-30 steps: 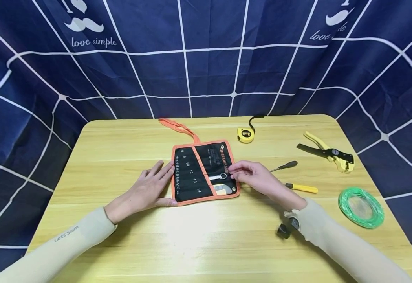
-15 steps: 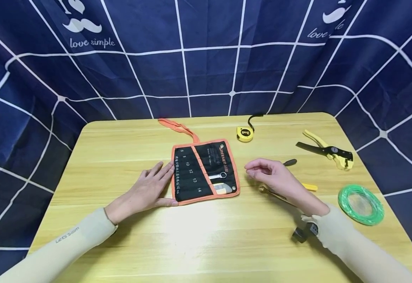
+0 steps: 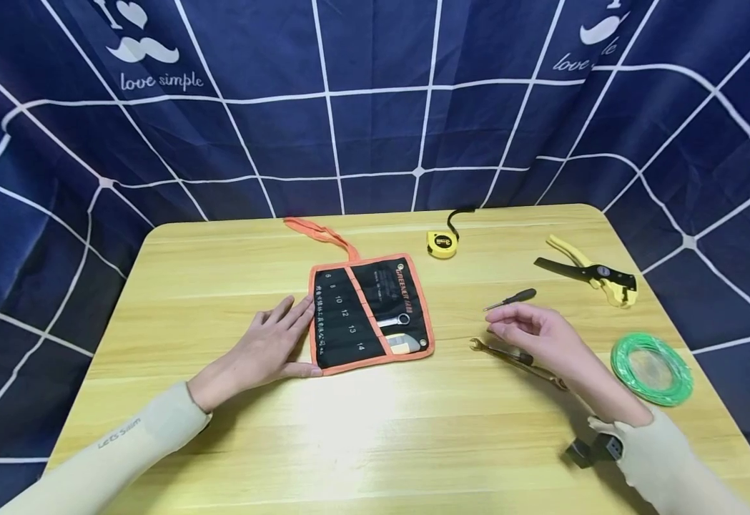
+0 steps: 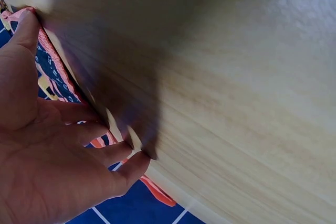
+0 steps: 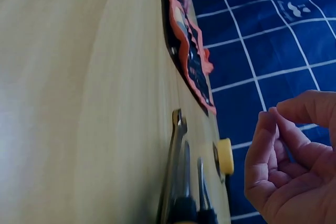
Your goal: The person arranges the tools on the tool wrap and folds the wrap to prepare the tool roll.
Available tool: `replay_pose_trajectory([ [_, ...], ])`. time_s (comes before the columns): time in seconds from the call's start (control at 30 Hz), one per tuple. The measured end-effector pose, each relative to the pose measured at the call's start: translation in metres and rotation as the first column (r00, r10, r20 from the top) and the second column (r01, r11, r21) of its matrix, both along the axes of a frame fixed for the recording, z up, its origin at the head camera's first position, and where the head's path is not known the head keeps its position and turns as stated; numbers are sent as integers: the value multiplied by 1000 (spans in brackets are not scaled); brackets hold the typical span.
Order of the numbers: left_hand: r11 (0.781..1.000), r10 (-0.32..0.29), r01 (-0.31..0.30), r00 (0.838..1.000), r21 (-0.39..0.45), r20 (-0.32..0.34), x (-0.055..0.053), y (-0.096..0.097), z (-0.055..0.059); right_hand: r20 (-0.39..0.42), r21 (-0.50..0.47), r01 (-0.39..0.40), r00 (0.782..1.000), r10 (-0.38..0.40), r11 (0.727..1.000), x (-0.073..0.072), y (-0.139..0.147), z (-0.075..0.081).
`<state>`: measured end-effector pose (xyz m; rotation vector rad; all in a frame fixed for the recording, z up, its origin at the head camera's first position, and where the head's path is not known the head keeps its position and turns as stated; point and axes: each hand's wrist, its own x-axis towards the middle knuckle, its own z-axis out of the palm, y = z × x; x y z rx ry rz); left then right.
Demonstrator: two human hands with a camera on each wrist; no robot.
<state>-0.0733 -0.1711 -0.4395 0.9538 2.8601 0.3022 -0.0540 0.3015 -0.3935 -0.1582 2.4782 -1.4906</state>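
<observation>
The tool pouch [image 3: 339, 325] lies touching the straight-fingered left hand [image 3: 268, 343], seemingly steadied, while the right hand [image 3: 543, 337], fingers curled on nothing visible, hovers near the wrench [image 3: 477, 345]; the step looks like reaching for tools, so the next move likely calls for opening its fingertips.

Curtained tabletop workspace, navy printed drapes [image 3: 380, 132], wooden table [image 3: 227, 279], hand tools [image 3: 606, 275]

Brightly lit in the head view, blazing white on the near middle of the table [image 3: 349, 443], shadowing softly beside the left hand [image 3: 255, 347], bowing the curtain [image 3: 375, 132] lines far left and right! Dimmer, softer in both wrist views.
</observation>
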Motion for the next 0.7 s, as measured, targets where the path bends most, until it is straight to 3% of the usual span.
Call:
replay_pose_trajectory([
  [0.5,1000,-5,5,1000,9,-9,-1,-1,-4,-2,102,72,997,-72,992,41,55,-15],
  [0.7,1000,-6,6,1000,14,-13,-1,-1,-5,-62,131,93,994,-85,987,57,76,-26],
])
